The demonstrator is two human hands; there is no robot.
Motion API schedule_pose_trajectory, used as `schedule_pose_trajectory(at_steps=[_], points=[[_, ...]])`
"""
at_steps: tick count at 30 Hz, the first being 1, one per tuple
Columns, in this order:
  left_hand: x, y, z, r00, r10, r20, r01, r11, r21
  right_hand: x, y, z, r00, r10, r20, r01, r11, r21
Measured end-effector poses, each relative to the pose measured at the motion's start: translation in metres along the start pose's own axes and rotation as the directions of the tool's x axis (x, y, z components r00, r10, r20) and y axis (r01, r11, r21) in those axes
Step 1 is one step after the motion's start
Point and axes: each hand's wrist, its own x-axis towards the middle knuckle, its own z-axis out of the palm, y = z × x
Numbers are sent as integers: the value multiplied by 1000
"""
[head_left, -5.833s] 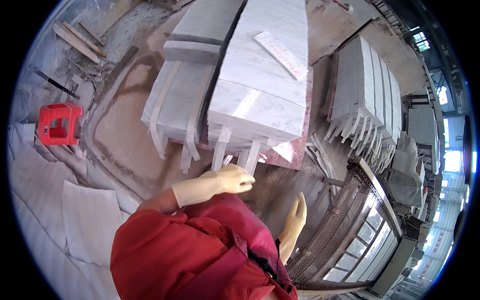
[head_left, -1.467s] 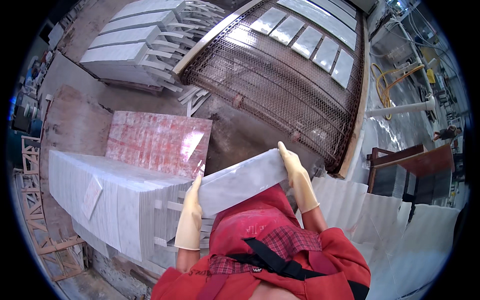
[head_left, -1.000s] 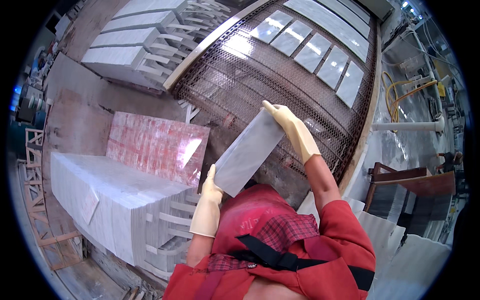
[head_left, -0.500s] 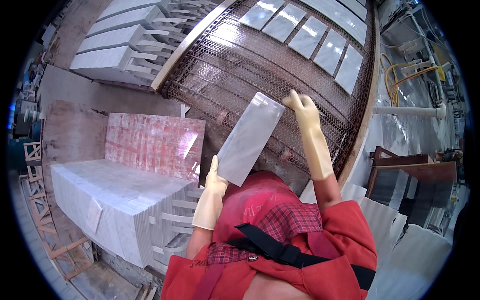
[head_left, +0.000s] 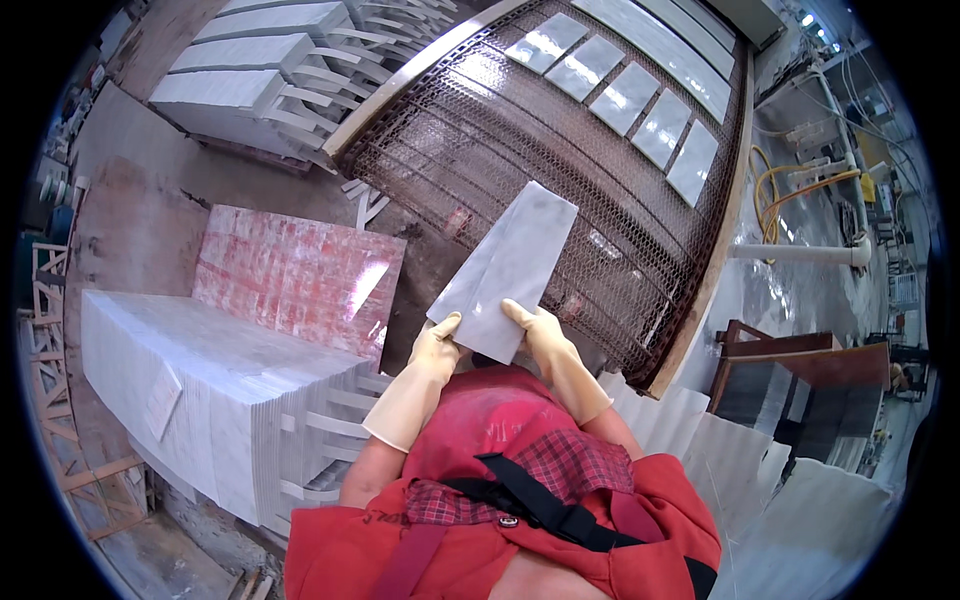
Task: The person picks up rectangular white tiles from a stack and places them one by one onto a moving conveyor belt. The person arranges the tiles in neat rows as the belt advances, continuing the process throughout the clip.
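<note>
Two grey-white marble tiles (head_left: 520, 270), slightly fanned one over the other, are held tilted in front of my apron. My left hand (head_left: 434, 350), in a cream rubber glove, grips their near left edge with the thumb up top. My right hand (head_left: 541, 340), gloved the same way, is closed on the near right edge, its thumb lying on the upper tile's face. The fingers under the tiles are hidden. Beyond the tiles lies a wet wire-mesh conveyor (head_left: 420, 135), carrying a row of marble tiles (head_left: 624, 98) and longer slabs (head_left: 655, 50) at its far end.
A long stack of marble tiles (head_left: 200, 400) stands at left, a red-stained board (head_left: 300, 280) behind it. More stacks (head_left: 215, 90) with white strips sit at far left. The conveyor has a side rail (head_left: 715, 270). Right are a white pipe (head_left: 800, 254), yellow hose (head_left: 768, 190) and corrugated sheets (head_left: 740, 460).
My right hand has come back from over the mesh to the tiles' right edge and closed on it. The tiles are fanned wider apart. The view has shifted slightly.
</note>
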Motion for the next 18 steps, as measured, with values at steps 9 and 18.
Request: schedule_pose_trajectory(at_steps=[9, 18], points=[[16, 20, -9, 1000, -31, 7, 31, 999, -25, -12, -17, -74, 990, -140, 3, 139, 984, 115], [13, 12, -4, 998, 62, 0, -62, 998, 16, -21, -101, -70, 976, -198, 90, 180, 967, 178]])
